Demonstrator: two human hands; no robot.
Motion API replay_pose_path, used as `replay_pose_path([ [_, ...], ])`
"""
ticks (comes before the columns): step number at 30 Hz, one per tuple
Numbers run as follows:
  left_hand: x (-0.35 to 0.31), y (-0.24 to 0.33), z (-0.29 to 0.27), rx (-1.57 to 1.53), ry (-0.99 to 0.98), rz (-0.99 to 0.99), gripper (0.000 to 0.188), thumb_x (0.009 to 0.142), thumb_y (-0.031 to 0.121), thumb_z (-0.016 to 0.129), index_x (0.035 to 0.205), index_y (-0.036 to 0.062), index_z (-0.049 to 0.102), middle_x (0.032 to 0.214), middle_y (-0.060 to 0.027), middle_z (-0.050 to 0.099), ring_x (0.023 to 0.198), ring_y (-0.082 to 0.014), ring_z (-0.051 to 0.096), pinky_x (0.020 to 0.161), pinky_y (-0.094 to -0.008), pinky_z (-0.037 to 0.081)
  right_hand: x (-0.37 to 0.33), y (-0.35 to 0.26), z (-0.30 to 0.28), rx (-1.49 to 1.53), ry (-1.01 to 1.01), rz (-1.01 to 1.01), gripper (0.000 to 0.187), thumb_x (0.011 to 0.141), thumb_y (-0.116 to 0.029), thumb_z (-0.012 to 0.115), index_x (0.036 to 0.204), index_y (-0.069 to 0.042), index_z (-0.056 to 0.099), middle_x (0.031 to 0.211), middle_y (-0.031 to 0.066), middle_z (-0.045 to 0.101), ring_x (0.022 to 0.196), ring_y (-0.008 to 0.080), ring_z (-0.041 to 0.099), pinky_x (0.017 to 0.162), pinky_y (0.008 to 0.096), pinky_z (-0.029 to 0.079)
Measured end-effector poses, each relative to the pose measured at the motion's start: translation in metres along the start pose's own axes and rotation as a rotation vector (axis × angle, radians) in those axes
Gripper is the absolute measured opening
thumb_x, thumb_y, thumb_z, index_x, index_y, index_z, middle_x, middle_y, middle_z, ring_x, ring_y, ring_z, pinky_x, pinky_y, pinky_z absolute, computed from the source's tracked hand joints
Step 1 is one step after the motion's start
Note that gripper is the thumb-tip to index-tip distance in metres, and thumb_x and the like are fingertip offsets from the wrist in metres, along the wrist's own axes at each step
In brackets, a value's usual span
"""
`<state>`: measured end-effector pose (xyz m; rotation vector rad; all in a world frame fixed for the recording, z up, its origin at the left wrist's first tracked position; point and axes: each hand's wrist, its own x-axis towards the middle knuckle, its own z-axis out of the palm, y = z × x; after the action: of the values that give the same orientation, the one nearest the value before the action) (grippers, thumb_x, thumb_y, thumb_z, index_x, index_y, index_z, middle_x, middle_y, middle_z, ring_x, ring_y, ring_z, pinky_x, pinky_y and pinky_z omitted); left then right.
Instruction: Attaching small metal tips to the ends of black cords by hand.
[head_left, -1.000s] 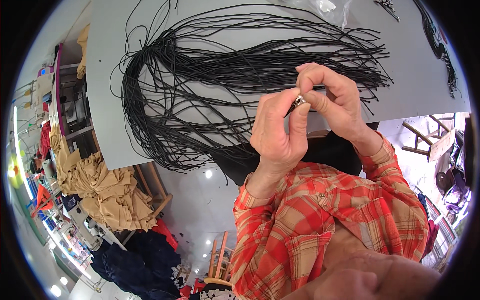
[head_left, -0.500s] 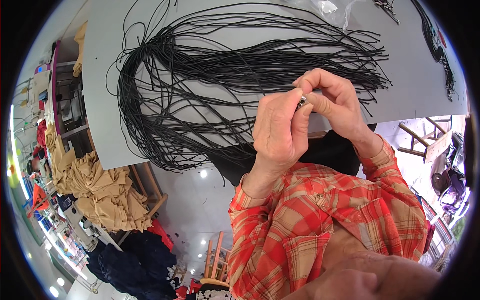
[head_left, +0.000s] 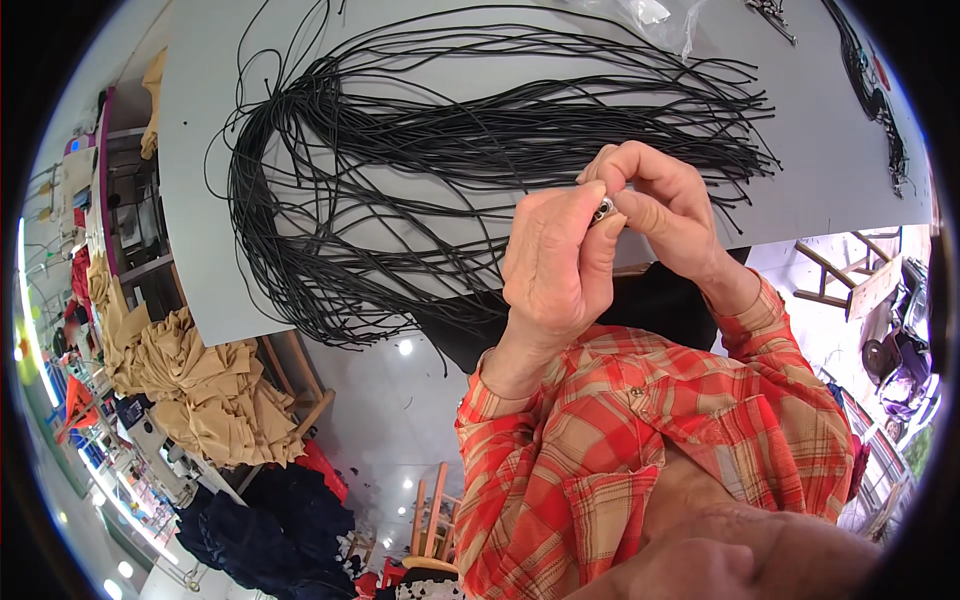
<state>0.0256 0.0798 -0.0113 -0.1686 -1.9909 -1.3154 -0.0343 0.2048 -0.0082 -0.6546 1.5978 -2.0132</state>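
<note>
In the head view, the right hand's [head_left: 665,210] fingertips have come lower, near those of the left hand [head_left: 552,255]; handling seems to continue. The left pinches a small metal piece [head_left: 602,210], shiny silver with dark openings, above the desk's [head_left: 830,165] near edge. The right is curled beside it; its grip cannot be told.

Blocked across centre and left by sprawling bundle of thin black cords [head_left: 480,135]. Passable at right over flat grey tabletop [head_left: 825,140], between bundle and long dark strands [head_left: 880,110].
</note>
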Motion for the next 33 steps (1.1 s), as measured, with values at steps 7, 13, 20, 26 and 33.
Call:
replay_pose_path([
  [7,0.000,-0.002,0.002,0.020,0.025,0.019,0.018,0.080,0.003,0.063,0.096,-0.0033,0.056,0.084,-0.0105,0.062,0.069,-0.0166,0.057,0.059,-0.0227,0.047,-0.001,0.001,-0.001,-0.041,0.014,0.006,0.018,0.087,-0.019,0.054,0.087,-0.001,0.052,0.083,-0.0003,0.052,0.079,0.0069,0.047,0.071,0.0211,0.040],
  [13,-0.002,-0.002,0.001,-0.005,0.011,0.013,0.019,0.080,0.003,0.064,0.096,-0.0035,0.057,0.082,-0.0105,0.062,0.068,-0.0173,0.056,0.059,-0.0234,0.046,-0.001,-0.005,-0.001,-0.111,-0.010,0.012,0.020,0.086,-0.021,0.054,0.086,-0.001,0.050,0.082,0.0030,0.051,0.080,0.0121,0.046,0.076,0.0258,0.038],
  [20,-0.004,-0.005,-0.005,0.033,-0.012,0.102,0.020,0.080,0.005,0.063,0.097,-0.0047,0.057,0.082,-0.0107,0.061,0.068,-0.0196,0.056,0.060,-0.0259,0.046,0.002,-0.010,0.004,-0.090,0.029,0.037,0.022,0.085,-0.023,0.055,0.086,-0.002,0.048,0.077,0.0037,0.049,0.075,0.0139,0.045,0.087,0.0325,0.037],
  [26,-0.005,-0.009,-0.011,0.136,0.014,0.171,0.021,0.083,0.008,0.060,0.099,-0.0053,0.055,0.083,-0.0126,0.061,0.070,-0.0194,0.057,0.061,-0.0265,0.046,0.009,-0.005,0.001,0.332,0.020,-0.032,0.017,0.087,-0.022,0.050,0.082,-0.007,0.042,0.059,0.0012,0.051,0.070,0.0151,0.053,0.089,0.0359,0.038],
  [33,-0.005,0.000,-0.015,-0.808,0.249,-0.544,0.029,0.090,0.023,0.051,0.104,-0.0023,0.052,0.087,-0.0109,0.060,0.080,-0.0187,0.055,0.074,-0.0279,0.044,0.001,-0.007,0.024,0.309,-0.014,-0.127,0.025,0.090,-0.027,0.051,0.085,-0.004,0.043,0.060,0.0045,0.055,0.065,0.0148,0.055,0.079,0.0328,0.043],
])
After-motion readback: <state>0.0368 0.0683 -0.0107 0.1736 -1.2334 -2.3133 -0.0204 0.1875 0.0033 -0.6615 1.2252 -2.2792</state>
